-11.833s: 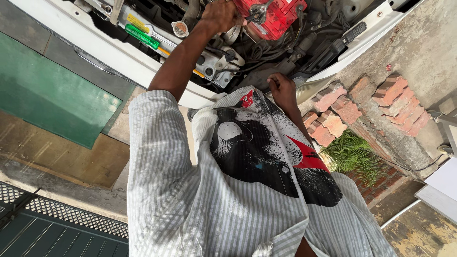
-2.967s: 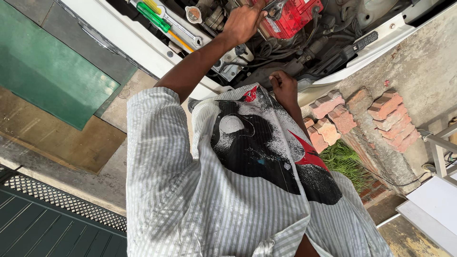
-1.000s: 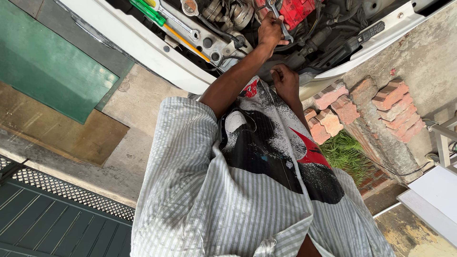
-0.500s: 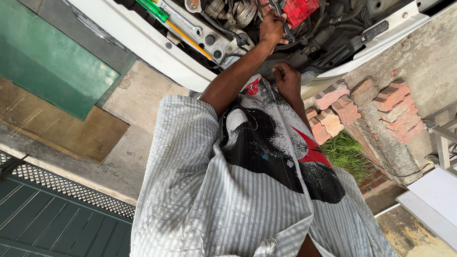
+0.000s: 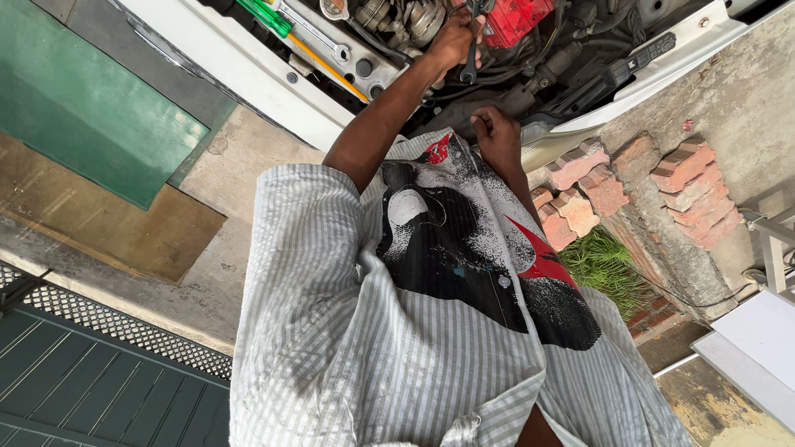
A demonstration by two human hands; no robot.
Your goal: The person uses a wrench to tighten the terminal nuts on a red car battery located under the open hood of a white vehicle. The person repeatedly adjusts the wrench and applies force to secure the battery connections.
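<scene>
Setting: concrete yard, white car's open engine bay (image 5: 530, 58) at 12 o'clock, brick pile (image 5: 629, 178) at 3 o'clock.
Left hand (image 5: 454, 37): clenched around a dark wrench (image 5: 470, 62) over the engine.
Right hand (image 5: 497, 136): loosely curled, empty, at the bay's edge.
Red battery (image 5: 515, 16): boxy, just beside the wrench.
Green-handled screwdrivers (image 5: 265, 16): at 11 o'clock.

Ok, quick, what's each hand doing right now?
Left hand: closed around a dark tool over the engine bay.
Right hand: loosely curled at the car's front edge, holding nothing visible.
</scene>
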